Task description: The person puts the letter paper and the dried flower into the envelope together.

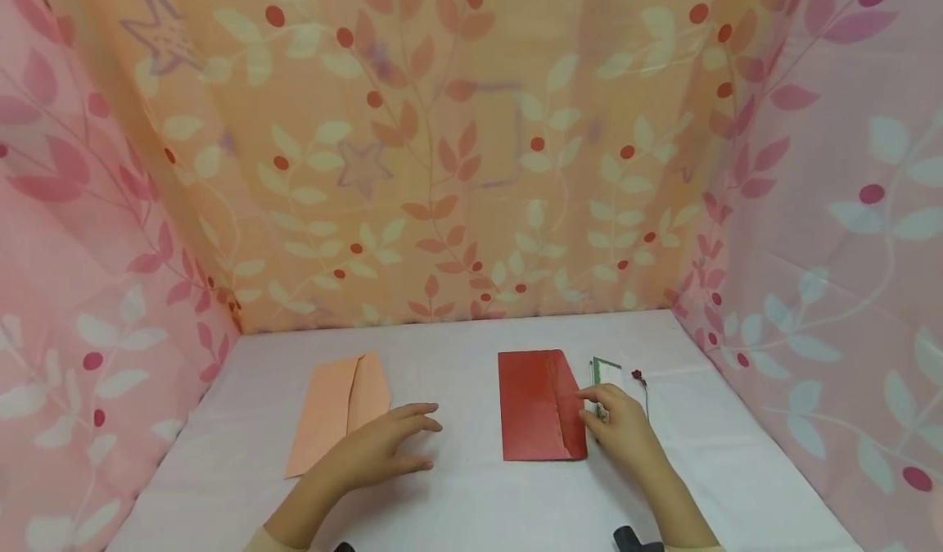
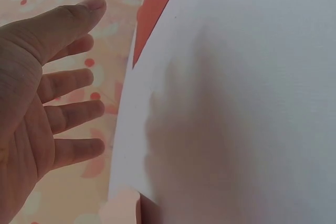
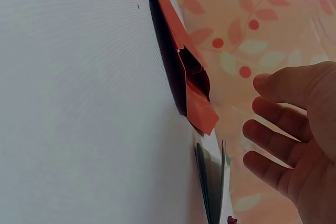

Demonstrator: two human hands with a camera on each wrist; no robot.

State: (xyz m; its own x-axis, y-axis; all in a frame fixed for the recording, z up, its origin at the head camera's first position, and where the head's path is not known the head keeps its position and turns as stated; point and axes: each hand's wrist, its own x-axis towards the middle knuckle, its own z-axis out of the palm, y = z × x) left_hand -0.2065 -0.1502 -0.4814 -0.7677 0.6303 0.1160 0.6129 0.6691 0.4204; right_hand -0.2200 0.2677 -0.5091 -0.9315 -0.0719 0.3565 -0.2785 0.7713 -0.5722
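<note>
A red envelope (image 1: 530, 409) lies on the white table, its flap open to the right. In the right wrist view the red envelope (image 3: 200, 111) gapes at its mouth. Just beside the flap hovers my right hand (image 1: 624, 429), fingers loosely bent; the right wrist view shows it apart from the envelope, holding nothing. My left hand (image 1: 379, 452) hangs over the table with spread, relaxed fingers and nothing in its grasp. Under and behind it sits a peach envelope (image 1: 320, 413), partly covered by that hand.
Right of the red envelope stands a folded card with a green edge (image 1: 608, 362), partly hidden by the right hand. A small dark red flower (image 1: 638, 376) on a thin stem lies beside it. Leaf-patterned cloth (image 1: 442, 167) walls the back and both sides.
</note>
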